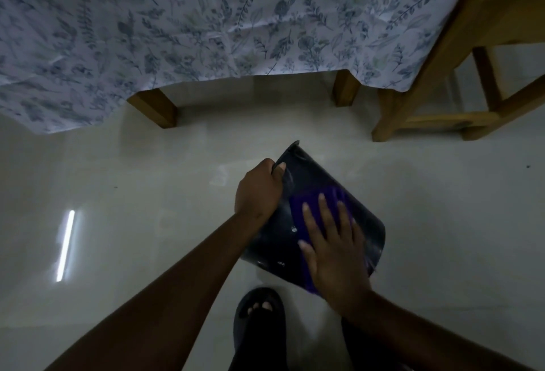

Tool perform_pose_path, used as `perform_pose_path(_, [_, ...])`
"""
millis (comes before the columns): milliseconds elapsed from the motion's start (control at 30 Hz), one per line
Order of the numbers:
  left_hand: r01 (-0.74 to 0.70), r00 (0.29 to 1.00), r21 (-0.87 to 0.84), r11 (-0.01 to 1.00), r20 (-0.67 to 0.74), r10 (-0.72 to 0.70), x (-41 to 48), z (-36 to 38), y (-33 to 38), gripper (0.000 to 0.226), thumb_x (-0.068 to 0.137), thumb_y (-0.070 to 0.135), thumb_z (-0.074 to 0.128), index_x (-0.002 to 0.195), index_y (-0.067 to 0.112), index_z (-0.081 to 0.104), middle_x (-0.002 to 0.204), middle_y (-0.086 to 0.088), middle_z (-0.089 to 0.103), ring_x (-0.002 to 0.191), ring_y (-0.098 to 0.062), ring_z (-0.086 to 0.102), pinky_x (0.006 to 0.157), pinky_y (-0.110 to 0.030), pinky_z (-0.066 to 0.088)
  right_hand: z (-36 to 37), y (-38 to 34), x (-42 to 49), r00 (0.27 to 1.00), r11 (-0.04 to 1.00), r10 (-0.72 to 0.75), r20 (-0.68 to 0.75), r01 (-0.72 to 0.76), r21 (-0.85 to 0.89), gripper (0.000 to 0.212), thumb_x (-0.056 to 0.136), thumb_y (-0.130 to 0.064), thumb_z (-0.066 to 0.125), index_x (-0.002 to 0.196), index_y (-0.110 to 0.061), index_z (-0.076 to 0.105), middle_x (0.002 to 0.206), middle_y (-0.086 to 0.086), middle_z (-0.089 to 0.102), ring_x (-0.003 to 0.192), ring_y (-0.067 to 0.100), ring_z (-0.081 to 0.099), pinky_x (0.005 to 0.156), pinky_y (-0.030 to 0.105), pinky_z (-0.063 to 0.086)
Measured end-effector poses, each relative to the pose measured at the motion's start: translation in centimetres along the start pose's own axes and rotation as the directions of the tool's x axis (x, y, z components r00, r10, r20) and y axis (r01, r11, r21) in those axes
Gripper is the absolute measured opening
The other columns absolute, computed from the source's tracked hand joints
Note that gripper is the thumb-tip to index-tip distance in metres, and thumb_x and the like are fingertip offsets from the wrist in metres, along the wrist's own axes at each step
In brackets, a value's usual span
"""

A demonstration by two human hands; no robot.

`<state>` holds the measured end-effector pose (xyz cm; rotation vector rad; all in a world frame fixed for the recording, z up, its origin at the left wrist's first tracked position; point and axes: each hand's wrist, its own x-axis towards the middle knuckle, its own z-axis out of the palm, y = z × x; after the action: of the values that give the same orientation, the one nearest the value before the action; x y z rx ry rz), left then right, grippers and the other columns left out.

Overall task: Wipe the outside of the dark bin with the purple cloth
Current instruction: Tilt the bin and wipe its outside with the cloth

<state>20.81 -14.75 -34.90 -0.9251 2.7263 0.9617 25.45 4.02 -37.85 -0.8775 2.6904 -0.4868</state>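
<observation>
The dark bin (306,176) is tipped on its side above the pale floor, its rim pointing away from me and its base nearest my feet. My left hand (258,190) grips the rim at the bin's left side, thumb hooked over the edge. The purple cloth (298,211) lies flat on the bin's outer wall. My right hand (336,249) presses on the cloth with fingers spread, covering most of it; only the cloth's left and upper edges show.
A table with a floral tablecloth (206,22) stands ahead, with wooden legs (156,106) at the floor. A wooden chair (436,87) is at the right. My foot in a dark sandal (259,320) is just below the bin. Glossy floor (132,193) spreads left.
</observation>
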Motion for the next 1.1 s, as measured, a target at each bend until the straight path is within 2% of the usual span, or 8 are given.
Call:
perform_pose_path(167, [-0.028,1.0,-0.021,0.999,0.011,0.028,-0.2,-0.3,-0.2,0.034,0.1,0.041,0.037,0.079,0.017,0.05,0.075,0.0,0.057,0.074,-0.024,0.057,0.065,-0.031,0.04,-1.4,5.3,8.0,0.964,0.921,0.26,0.063,-0.267,0.283,0.056,0.099,-0.047,0.022,0.15,-0.026,0.029,0.154,0.008,0.037,0.137,0.031,0.04,0.111,0.045,0.034])
perform_pose_path(233, [-0.016,1.0,-0.033,0.999,0.015,0.017,-0.1,-0.4,-0.3,0.035,0.099,0.041,0.037,0.08,0.017,0.052,0.078,-0.001,0.059,0.077,-0.025,0.059,0.066,-0.031,0.041,-1.0,4.9,5.1,0.944,0.923,0.328,0.022,-0.325,0.205,0.057,0.098,-0.044,0.022,0.149,-0.022,0.032,0.153,0.01,0.038,0.135,0.033,0.042,0.107,0.048,0.039])
perform_pose_path(433, [0.001,1.0,-0.016,1.0,0.029,-0.001,0.2,-0.1,0.4,0.033,0.101,0.04,0.037,0.078,0.018,0.048,0.066,0.008,0.047,0.068,-0.016,0.05,0.063,-0.028,0.034,0.1,0.7,0.5,0.997,0.996,-0.07,-0.008,0.07,-0.054,0.059,0.1,-0.05,0.012,0.153,-0.026,0.015,0.162,0.009,0.014,0.147,0.035,0.011,0.113,0.051,0.02])
perform_pose_path(633, [0.033,0.999,-0.017,0.999,0.026,-0.032,0.5,-0.4,0.4,0.035,0.1,0.041,0.036,0.08,0.016,0.051,0.078,-0.001,0.057,0.079,-0.027,0.059,0.066,-0.031,0.039,-1.0,3.6,5.0,0.968,0.956,0.252,-0.001,-0.249,0.157,0.057,0.101,-0.045,0.018,0.151,-0.018,0.023,0.157,0.012,0.028,0.143,0.032,0.029,0.114,0.051,0.03])
perform_pose_path(767, [0.048,0.998,0.007,0.999,0.03,-0.048,0.5,-0.3,0.6,0.037,0.101,0.04,0.034,0.086,0.013,0.054,0.08,-0.002,0.056,0.077,-0.024,0.056,0.068,-0.03,0.038,0.5,0.8,-1.3,0.999,0.999,0.031,0.014,-0.03,-0.032,0.06,0.098,-0.047,0.022,0.154,-0.026,0.013,0.163,0.007,0.012,0.149,0.032,0.005,0.115,0.054,0.019])
perform_pose_path(867, [0.039,0.998,0.004,0.999,0.042,-0.039,0.6,-0.3,1.0,0.034,0.101,0.038,0.034,0.085,0.014,0.052,0.084,-0.005,0.058,0.079,-0.024,0.055,0.07,-0.031,0.038,-0.1,1.8,2.1,0.997,0.997,-0.075,-0.017,0.075,0.016,0.058,0.1,-0.048,0.023,0.154,-0.029,0.015,0.162,0.004,0.014,0.149,0.029,0.01,0.116,0.052,0.024])
perform_pose_path(1000, [0.084,0.996,0.017,0.996,0.041,-0.084,0.8,-0.5,1.2,0.033,0.102,0.036,0.034,0.086,0.013,0.052,0.084,-0.004,0.054,0.076,-0.02,0.049,0.07,-0.03,0.035,-1.4,4.3,6.5,0.983,0.958,0.18,0.022,-0.18,0.222,0.066,0.095,-0.054,0.012,0.151,-0.022,0.027,0.157,0.007,0.029,0.144,0.026,0.029,0.115,0.044,0.028])
perform_pose_path(1100, [0.122,0.992,0.04,0.992,0.017,-0.122,0.6,-0.3,1.1,0.038,0.102,0.037,0.033,0.093,0.01,0.058,0.083,-0.002,0.053,0.075,-0.019,0.048,0.069,-0.03,0.034,-0.6,2.4,2.0,0.99,0.989,0.133,-0.038,-0.13,0.072,0.059,0.098,-0.047,0.019,0.152,-0.023,0.024,0.159,0.008,0.024,0.147,0.031,0.021,0.116,0.05,0.026])
